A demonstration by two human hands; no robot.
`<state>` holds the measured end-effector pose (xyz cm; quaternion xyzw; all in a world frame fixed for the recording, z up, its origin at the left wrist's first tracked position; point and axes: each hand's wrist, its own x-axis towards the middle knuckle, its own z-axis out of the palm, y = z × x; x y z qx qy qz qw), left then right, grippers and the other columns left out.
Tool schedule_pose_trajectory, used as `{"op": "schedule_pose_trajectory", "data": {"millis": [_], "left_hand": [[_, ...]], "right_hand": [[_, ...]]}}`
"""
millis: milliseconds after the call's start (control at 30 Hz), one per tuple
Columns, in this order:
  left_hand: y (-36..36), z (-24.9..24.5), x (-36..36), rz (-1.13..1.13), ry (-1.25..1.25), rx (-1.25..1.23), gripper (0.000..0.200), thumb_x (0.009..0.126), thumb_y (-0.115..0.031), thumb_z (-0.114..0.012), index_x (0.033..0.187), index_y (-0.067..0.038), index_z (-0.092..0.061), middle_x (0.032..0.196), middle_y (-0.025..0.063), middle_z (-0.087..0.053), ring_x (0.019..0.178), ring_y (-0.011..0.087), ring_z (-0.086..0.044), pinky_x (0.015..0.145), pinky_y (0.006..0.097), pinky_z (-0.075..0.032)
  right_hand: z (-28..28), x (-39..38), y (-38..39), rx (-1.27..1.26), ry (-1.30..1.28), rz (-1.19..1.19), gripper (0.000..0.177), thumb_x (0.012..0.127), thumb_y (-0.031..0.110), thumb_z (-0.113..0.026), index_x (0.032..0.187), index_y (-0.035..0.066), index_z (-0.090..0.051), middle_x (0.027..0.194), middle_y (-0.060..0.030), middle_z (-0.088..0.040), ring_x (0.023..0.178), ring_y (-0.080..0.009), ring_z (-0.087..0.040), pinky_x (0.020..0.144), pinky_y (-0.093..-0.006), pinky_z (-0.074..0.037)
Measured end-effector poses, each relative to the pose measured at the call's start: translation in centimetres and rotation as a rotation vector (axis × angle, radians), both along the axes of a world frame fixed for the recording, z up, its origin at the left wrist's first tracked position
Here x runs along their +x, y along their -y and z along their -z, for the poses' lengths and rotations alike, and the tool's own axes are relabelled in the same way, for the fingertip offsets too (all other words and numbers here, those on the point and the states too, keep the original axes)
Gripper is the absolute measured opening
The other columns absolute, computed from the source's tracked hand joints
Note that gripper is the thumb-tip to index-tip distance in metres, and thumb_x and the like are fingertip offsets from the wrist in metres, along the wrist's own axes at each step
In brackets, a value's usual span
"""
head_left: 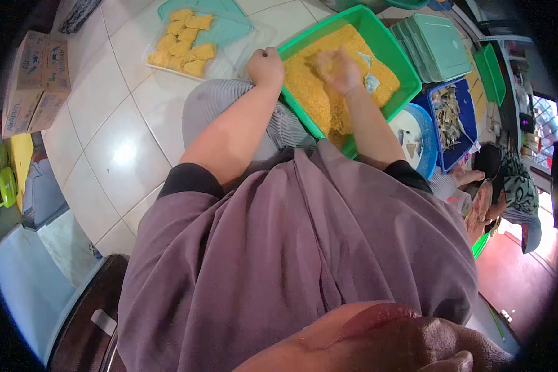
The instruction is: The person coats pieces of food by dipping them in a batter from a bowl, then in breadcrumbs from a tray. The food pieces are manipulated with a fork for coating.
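My right hand (340, 71) is palm up over the orange-yellow crumbs (319, 102), its fingers apart and slightly curled. These crumbs fill a green rectangular tub (409, 59). Just right of that hand, pale greyish pieces (371, 82) lie partly coated in the crumbs. My left hand (266, 67) is closed in a fist beside the tub's left rim, above my knee; whatever is inside it, if anything, is hidden. Left of it, a clear container (195, 75) holds several crumb-coated pieces (181, 42) in rows. Its teal lid (232, 28) lies behind.
A blue basin (429, 124) of whitish liquid with pieces in it stands right of the tub. Past it are a dark blue crate (471, 115), stacked pale-green containers (437, 46) and another person (521, 186). A cardboard box (40, 80) stands left on the tiled floor (121, 149).
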<state>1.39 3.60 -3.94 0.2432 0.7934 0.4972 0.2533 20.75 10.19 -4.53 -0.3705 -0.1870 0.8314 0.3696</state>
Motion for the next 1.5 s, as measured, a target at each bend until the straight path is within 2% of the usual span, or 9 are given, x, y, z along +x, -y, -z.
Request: {"op": "schedule_pose_trajectory", "data": {"millis": [100, 200, 300, 500, 1000, 1100, 1200, 1300, 1500], "left_hand": [[0.5, -0.1, 0.0, -0.007, -0.012, -0.014, 0.033, 0.079, -0.026, -0.050, 0.071, 0.004, -0.060, 0.072, 0.0263, -0.060, 0.070, 0.0434, -0.058, 0.067, 0.0483, -0.045], [0.3, -0.5, 0.2, -0.018, -0.003, 0.005, 0.033, 0.078, -0.026, -0.050, 0.071, 0.004, -0.060, 0.071, 0.0263, -0.060, 0.070, 0.0434, -0.058, 0.067, 0.0486, -0.044], [0.1, -0.3, 0.1, -0.019, -0.018, 0.018, 0.033, 0.078, -0.026, -0.049, 0.071, 0.004, -0.060, 0.071, 0.0264, -0.060, 0.070, 0.0435, -0.058, 0.067, 0.0488, -0.044], [0.2, -0.3, 0.0, 0.001, -0.040, -0.015, 0.034, 0.078, -0.026, -0.049, 0.072, 0.005, -0.061, 0.074, 0.0265, -0.061, 0.071, 0.0434, -0.058, 0.068, 0.0490, -0.044], [0.3, -0.7, -0.1, 0.002, -0.033, -0.013, 0.035, 0.079, -0.028, -0.047, 0.076, 0.004, -0.063, 0.077, 0.0260, -0.062, 0.074, 0.0433, -0.059, 0.071, 0.0482, -0.046], [0.3, -0.7, -0.1, -0.001, -0.051, -0.019, 0.035, 0.079, -0.028, -0.047, 0.076, 0.003, -0.063, 0.077, 0.0258, -0.062, 0.074, 0.0433, -0.059, 0.071, 0.0485, -0.046], [0.2, -0.7, -0.1, 0.003, -0.052, -0.032, 0.035, 0.079, -0.028, -0.047, 0.076, 0.003, -0.063, 0.077, 0.0257, -0.062, 0.075, 0.0433, -0.059, 0.071, 0.0487, -0.046], [0.2, -0.6, -0.1, 0.004, -0.047, -0.037, 0.035, 0.079, -0.028, -0.047, 0.076, 0.003, -0.063, 0.078, 0.0257, -0.062, 0.075, 0.0432, -0.059, 0.071, 0.0488, -0.046], [0.4, -1.0, -0.1, 0.014, -0.006, -0.033, 0.035, 0.079, -0.028, -0.047, 0.077, 0.003, -0.063, 0.079, 0.0257, -0.062, 0.076, 0.0428, -0.059, 0.072, 0.0489, -0.045]], "right_hand": [[0.1, 0.6, -3.5, 0.198, 0.479, -0.002, 0.035, 0.092, 0.028, -0.051, 0.111, -0.002, -0.053, 0.104, -0.0150, -0.061, 0.095, -0.0276, -0.060, 0.080, -0.0361, -0.049], [0.2, 1.6, -3.6, 0.727, 1.321, -0.667, 0.052, 0.087, 0.030, -0.060, 0.122, -0.006, -0.048, 0.112, -0.0167, -0.060, 0.097, -0.0296, -0.058, 0.083, -0.0370, -0.047], [0.6, 1.3, -3.5, 0.832, 1.279, -0.839, 0.069, 0.080, 0.030, -0.068, 0.131, -0.007, -0.039, 0.121, -0.0187, -0.055, 0.102, -0.0296, -0.056, 0.085, -0.0371, -0.046], [-2.4, 0.4, -0.7, 0.457, 1.206, -0.760, 0.078, 0.077, 0.028, -0.071, 0.134, -0.009, -0.033, 0.130, -0.0199, -0.046, 0.111, -0.0260, -0.050, 0.085, -0.0369, -0.045], [-6.9, 4.6, -0.2, 0.259, 0.457, -0.320, 0.076, 0.080, 0.014, -0.065, 0.140, -0.002, -0.022, 0.116, -0.0129, -0.051, 0.105, -0.0184, -0.050, 0.084, -0.0324, -0.042], [-6.5, 4.4, 0.2, 0.268, 0.510, -0.208, 0.072, 0.080, 0.013, -0.065, 0.138, -0.004, -0.027, 0.124, -0.0153, -0.049, 0.111, -0.0213, -0.049, 0.089, -0.0339, -0.041], [-7.8, 3.3, 0.6, 0.631, 1.079, -0.364, 0.067, 0.077, 0.014, -0.067, 0.133, -0.006, -0.037, 0.126, -0.0174, -0.050, 0.113, -0.0253, -0.050, 0.091, -0.0343, -0.041], [-8.2, 3.7, -0.3, 0.643, 1.342, -0.512, 0.063, 0.075, 0.015, -0.068, 0.128, -0.008, -0.043, 0.124, -0.0203, -0.052, 0.109, -0.0290, -0.053, 0.089, -0.0350, -0.043], [-8.1, 4.2, -1.3, 0.518, 1.298, -0.519, 0.061, 0.073, 0.015, -0.069, 0.125, -0.009, -0.047, 0.118, -0.0217, -0.056, 0.103, -0.0270, -0.057, 0.084, -0.0348, -0.046]]}}
